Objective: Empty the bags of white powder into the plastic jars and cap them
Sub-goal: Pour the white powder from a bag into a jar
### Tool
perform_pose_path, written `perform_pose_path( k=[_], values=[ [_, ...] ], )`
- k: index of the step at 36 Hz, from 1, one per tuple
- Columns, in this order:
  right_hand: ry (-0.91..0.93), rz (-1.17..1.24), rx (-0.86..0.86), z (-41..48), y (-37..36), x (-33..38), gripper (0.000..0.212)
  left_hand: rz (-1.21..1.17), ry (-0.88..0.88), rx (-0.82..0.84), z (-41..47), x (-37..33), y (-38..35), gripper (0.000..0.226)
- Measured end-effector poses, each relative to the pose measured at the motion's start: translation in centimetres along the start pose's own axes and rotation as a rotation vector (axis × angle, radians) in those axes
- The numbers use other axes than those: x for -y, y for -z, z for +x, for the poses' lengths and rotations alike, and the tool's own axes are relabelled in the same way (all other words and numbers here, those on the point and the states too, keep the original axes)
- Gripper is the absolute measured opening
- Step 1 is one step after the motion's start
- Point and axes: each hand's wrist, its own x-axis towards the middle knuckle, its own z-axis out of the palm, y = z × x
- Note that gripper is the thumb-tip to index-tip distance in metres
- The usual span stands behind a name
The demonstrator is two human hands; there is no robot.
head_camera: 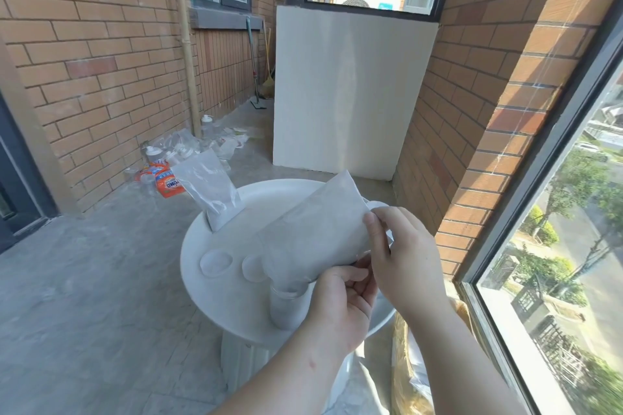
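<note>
Single view: a wide-angle camera at the person's head height, facing forward and tilted down. Straight lines bow toward the frame edges. It looks from close above onto the round white bench (192, 266), which occupies the lower centre. The left hand (340, 300) and right hand (401, 256), both gripping the bag (313, 232), lie nearest the lens, and the forearms enter from the bottom edge. The brick wall (84, 44) is at left, the window (573, 263) at right and the white panel (347, 87) at far centre.

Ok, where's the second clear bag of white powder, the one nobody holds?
In the head view, the unheld bag stands at the far left edge of the round white table, beyond the two clear round lids.
</note>
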Motion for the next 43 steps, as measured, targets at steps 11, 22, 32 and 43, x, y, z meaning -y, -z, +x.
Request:
perform_pose_path(
  k=[11, 22, 32, 43],
  values=[
    [0.036, -0.029, -0.001, -0.05, -0.17, 0.03, 0.023, 0.002, -0.002, -0.007, -0.07, -0.04, -0.14, 0.038],
    [0.05, -0.039, 0.0, -0.06, -0.26, 0.04, 0.026, 0.0, -0.004, -0.01, -0.05, 0.07, -0.1, 0.038],
    [0.01, -0.049, 0.005, -0.11, -0.17, 0.2, 0.022, -0.005, -0.013, 0.013, -0.44, 0.01, -0.44, 0.039],
    [0.0, -0.03, 0.029, -0.19, -0.12, 0.19, 0.022, -0.011, -0.007, 0.049, -0.22, 0.01, -0.18, 0.033]
  ],
)
